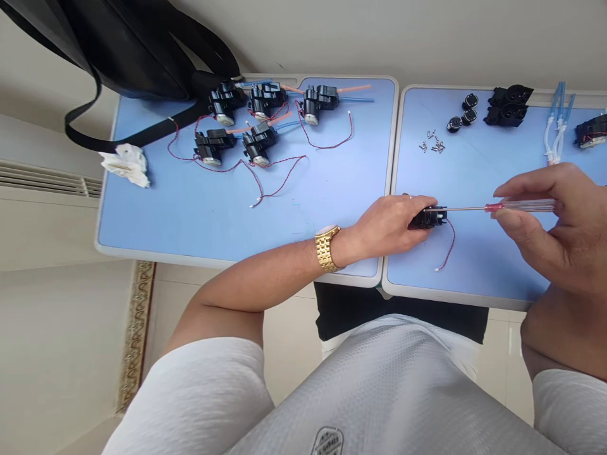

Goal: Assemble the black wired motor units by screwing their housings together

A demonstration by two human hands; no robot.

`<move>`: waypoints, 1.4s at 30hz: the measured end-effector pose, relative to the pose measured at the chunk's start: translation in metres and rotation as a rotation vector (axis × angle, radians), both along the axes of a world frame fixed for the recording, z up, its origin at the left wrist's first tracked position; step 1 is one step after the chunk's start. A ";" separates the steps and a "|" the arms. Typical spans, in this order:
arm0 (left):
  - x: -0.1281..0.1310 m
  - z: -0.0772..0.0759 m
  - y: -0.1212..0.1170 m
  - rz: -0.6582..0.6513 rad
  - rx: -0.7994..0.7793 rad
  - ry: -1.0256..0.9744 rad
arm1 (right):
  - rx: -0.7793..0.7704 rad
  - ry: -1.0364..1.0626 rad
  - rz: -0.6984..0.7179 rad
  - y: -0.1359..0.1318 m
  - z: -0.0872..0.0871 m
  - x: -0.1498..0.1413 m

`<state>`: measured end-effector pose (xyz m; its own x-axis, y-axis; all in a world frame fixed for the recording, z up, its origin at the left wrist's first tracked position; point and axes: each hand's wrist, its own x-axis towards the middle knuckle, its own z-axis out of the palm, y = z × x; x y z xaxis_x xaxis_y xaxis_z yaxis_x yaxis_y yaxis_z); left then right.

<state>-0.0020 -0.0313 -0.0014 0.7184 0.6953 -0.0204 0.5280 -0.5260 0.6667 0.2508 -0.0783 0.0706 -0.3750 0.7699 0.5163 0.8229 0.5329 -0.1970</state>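
Note:
My left hand (391,224) is closed around a small black pump-like unit (429,218) on the right-hand table. A thin red-and-black wire with a white plug (449,248) trails from that unit toward the table's front. In my right hand (564,234) is a screwdriver (519,206) with a clear and red handle, pinched between thumb and fingers. Its long shaft lies level and reaches left to the black unit; the exact spot where the tip touches is too small to make out. Several loose screws (437,144) lie farther back on the same table.
Several finished-looking black units (213,146) with wires and coloured tubes stand on the left table (190,215). Behind the screws are small round motors (462,114), black housings (509,106) and blue-and-white tubes (557,129). A black bag (137,50) and crumpled tissue (126,165) occupy the left end.

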 end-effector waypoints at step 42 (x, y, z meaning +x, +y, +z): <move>-0.001 -0.004 0.000 0.020 -0.010 -0.039 | 0.068 0.012 -0.025 -0.004 -0.004 0.004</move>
<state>-0.0027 -0.0312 -0.0052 0.7051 0.7091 0.0005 0.5118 -0.5093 0.6919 0.2544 -0.0821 0.0664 -0.3493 0.7421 0.5721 0.8340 0.5245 -0.1712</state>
